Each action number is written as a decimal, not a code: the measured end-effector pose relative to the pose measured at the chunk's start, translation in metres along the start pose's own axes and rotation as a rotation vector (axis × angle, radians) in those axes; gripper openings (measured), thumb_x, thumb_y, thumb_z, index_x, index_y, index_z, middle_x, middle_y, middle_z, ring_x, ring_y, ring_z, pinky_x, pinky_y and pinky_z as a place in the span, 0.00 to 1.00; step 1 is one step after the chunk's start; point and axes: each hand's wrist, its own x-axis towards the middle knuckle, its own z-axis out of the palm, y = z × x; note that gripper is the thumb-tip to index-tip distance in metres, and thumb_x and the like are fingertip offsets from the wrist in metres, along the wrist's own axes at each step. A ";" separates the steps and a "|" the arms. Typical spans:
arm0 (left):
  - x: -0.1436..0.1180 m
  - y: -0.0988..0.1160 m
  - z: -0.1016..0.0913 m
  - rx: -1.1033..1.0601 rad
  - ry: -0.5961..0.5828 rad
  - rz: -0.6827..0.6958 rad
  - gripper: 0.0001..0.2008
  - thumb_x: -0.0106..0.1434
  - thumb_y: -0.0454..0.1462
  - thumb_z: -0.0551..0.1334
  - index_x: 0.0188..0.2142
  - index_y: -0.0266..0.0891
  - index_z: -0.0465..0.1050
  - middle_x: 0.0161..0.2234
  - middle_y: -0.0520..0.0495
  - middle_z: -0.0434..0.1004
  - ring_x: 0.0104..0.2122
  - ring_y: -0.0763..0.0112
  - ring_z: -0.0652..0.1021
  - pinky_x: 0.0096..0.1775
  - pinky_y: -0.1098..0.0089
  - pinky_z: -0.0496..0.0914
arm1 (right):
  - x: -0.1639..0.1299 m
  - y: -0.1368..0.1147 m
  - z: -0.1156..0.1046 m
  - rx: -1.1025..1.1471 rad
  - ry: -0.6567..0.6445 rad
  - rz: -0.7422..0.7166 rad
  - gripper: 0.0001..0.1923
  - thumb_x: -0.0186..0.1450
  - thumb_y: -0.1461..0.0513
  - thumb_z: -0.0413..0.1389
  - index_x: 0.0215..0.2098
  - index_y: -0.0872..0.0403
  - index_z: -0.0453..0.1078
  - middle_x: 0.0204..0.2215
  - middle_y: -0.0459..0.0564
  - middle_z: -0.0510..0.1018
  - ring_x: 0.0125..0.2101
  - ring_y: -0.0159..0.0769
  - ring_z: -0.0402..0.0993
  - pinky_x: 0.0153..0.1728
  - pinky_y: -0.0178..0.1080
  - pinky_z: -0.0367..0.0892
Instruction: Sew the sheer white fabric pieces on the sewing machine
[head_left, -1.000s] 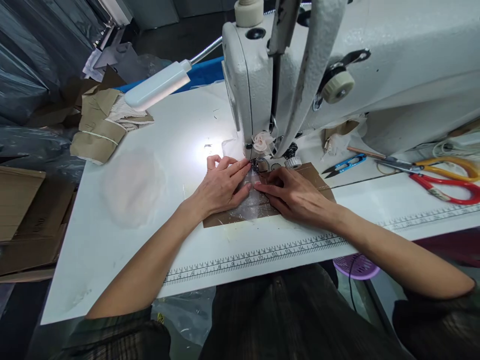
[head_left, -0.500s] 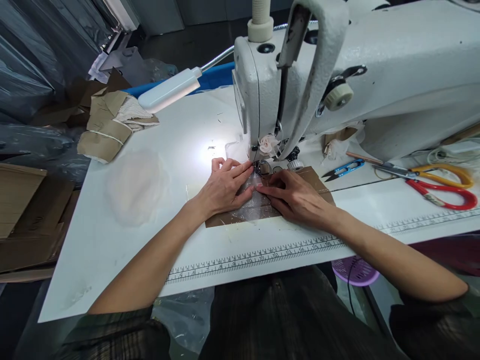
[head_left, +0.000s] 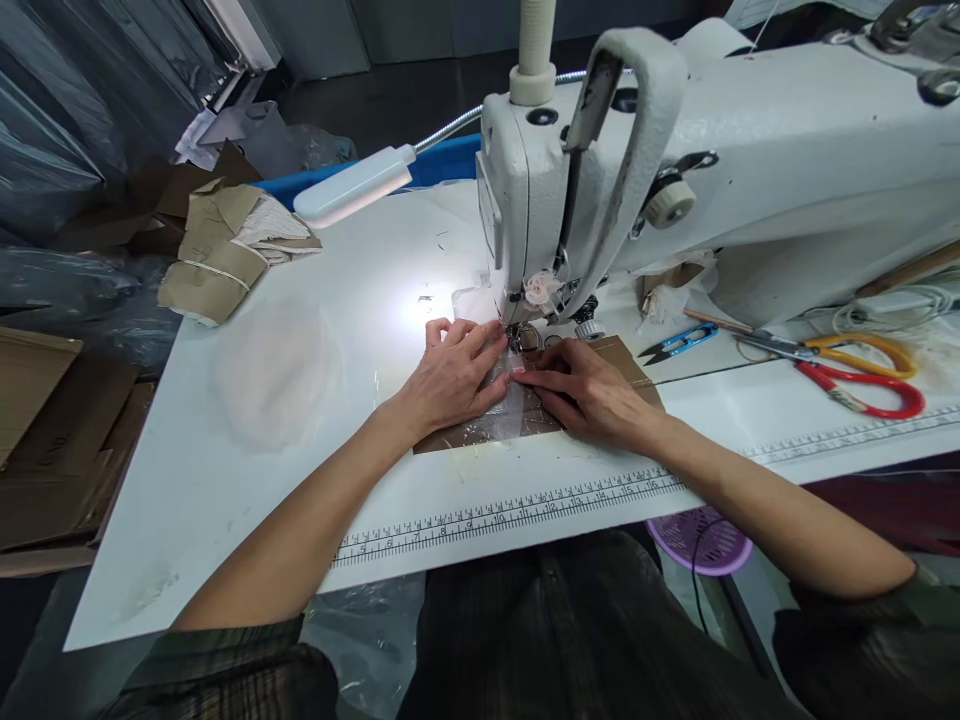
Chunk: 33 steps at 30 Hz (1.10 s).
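- Left hand (head_left: pixel 450 378) is laid flat, grip released, fingers spread on the clear film (head_left: pixel 499 418); nothing is grasped.
- Right hand (head_left: pixel 589 392) is likewise pressed open-palmed on the brown card (head_left: pixel 626 362), fingertips meeting the left's.
- Film is lain over card, directly ahead of both grips, under the presser foot (head_left: pixel 517 335) of the sewing machine (head_left: pixel 675 180).
- Judgement: even downward pressure is advised; fingertips are to be kept clear of the needle; layers are to be fed straight.
- Blue snips (head_left: pixel 679 343) are noted beyond the right grip on the desk (head_left: pixel 247 480).
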 end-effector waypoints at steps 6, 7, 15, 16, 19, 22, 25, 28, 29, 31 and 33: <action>0.000 0.000 0.000 -0.040 0.087 0.099 0.14 0.68 0.39 0.55 0.49 0.36 0.71 0.48 0.38 0.77 0.43 0.58 0.75 0.46 0.55 0.65 | 0.001 -0.001 -0.001 0.013 0.006 -0.009 0.16 0.69 0.63 0.51 0.51 0.53 0.76 0.41 0.57 0.69 0.44 0.44 0.68 0.48 0.50 0.70; 0.000 0.000 0.001 -0.052 0.084 0.120 0.13 0.68 0.39 0.55 0.47 0.36 0.72 0.48 0.39 0.78 0.42 0.59 0.75 0.45 0.56 0.66 | 0.001 -0.001 -0.001 0.015 0.008 -0.011 0.16 0.69 0.63 0.51 0.51 0.53 0.76 0.41 0.58 0.69 0.44 0.44 0.68 0.48 0.50 0.70; 0.002 0.000 -0.001 -0.038 0.068 0.116 0.13 0.67 0.40 0.55 0.42 0.39 0.76 0.49 0.42 0.79 0.39 0.60 0.77 0.45 0.54 0.66 | 0.000 -0.001 0.000 0.018 0.023 -0.013 0.16 0.69 0.63 0.52 0.50 0.50 0.77 0.41 0.56 0.69 0.44 0.42 0.67 0.49 0.50 0.70; 0.002 0.000 -0.001 -0.028 0.073 0.117 0.13 0.67 0.40 0.55 0.42 0.40 0.77 0.49 0.43 0.80 0.39 0.60 0.77 0.45 0.54 0.66 | 0.000 -0.001 0.000 0.018 0.026 -0.014 0.16 0.69 0.63 0.52 0.50 0.51 0.77 0.41 0.56 0.69 0.44 0.42 0.67 0.49 0.50 0.70; 0.003 0.000 -0.001 -0.003 0.085 0.120 0.14 0.68 0.40 0.54 0.42 0.39 0.77 0.49 0.43 0.80 0.39 0.60 0.77 0.46 0.53 0.65 | 0.000 0.000 0.000 0.012 0.032 -0.025 0.16 0.69 0.63 0.52 0.51 0.52 0.76 0.42 0.57 0.69 0.44 0.43 0.68 0.49 0.50 0.70; 0.003 0.002 -0.002 0.020 0.077 0.128 0.14 0.68 0.39 0.54 0.43 0.37 0.78 0.48 0.42 0.80 0.38 0.60 0.77 0.46 0.53 0.65 | -0.001 0.000 0.001 0.011 0.041 -0.032 0.16 0.69 0.63 0.52 0.51 0.52 0.77 0.41 0.57 0.69 0.43 0.43 0.68 0.48 0.50 0.70; 0.003 0.005 -0.005 0.031 0.038 0.133 0.15 0.68 0.39 0.54 0.43 0.36 0.78 0.49 0.40 0.79 0.39 0.59 0.77 0.46 0.52 0.66 | -0.001 0.001 0.001 0.022 0.054 -0.029 0.15 0.69 0.62 0.51 0.50 0.53 0.77 0.41 0.57 0.69 0.43 0.43 0.69 0.48 0.50 0.71; 0.002 0.006 -0.009 0.028 0.004 0.131 0.16 0.68 0.40 0.54 0.44 0.36 0.78 0.51 0.39 0.78 0.41 0.58 0.77 0.48 0.51 0.65 | -0.001 0.001 0.002 0.024 0.052 -0.022 0.16 0.69 0.62 0.51 0.50 0.53 0.77 0.41 0.57 0.69 0.43 0.43 0.69 0.47 0.49 0.71; 0.002 0.007 -0.009 0.026 -0.001 0.131 0.16 0.68 0.40 0.55 0.45 0.36 0.78 0.52 0.39 0.77 0.42 0.58 0.77 0.49 0.51 0.65 | -0.001 0.000 0.002 0.023 0.053 -0.021 0.15 0.69 0.62 0.51 0.50 0.53 0.77 0.41 0.57 0.70 0.43 0.43 0.69 0.47 0.49 0.71; 0.002 0.007 -0.010 0.024 0.000 0.131 0.15 0.68 0.40 0.55 0.45 0.36 0.78 0.51 0.40 0.78 0.42 0.58 0.77 0.50 0.51 0.65 | 0.000 0.000 0.002 0.021 0.060 -0.023 0.15 0.69 0.63 0.51 0.49 0.53 0.77 0.41 0.57 0.70 0.42 0.43 0.69 0.47 0.50 0.71; 0.002 0.007 -0.009 0.017 0.014 0.131 0.15 0.67 0.39 0.55 0.45 0.36 0.77 0.50 0.40 0.78 0.42 0.58 0.77 0.51 0.51 0.64 | 0.000 -0.001 0.002 0.018 0.065 -0.025 0.15 0.69 0.63 0.52 0.49 0.53 0.77 0.40 0.57 0.70 0.42 0.44 0.68 0.46 0.50 0.71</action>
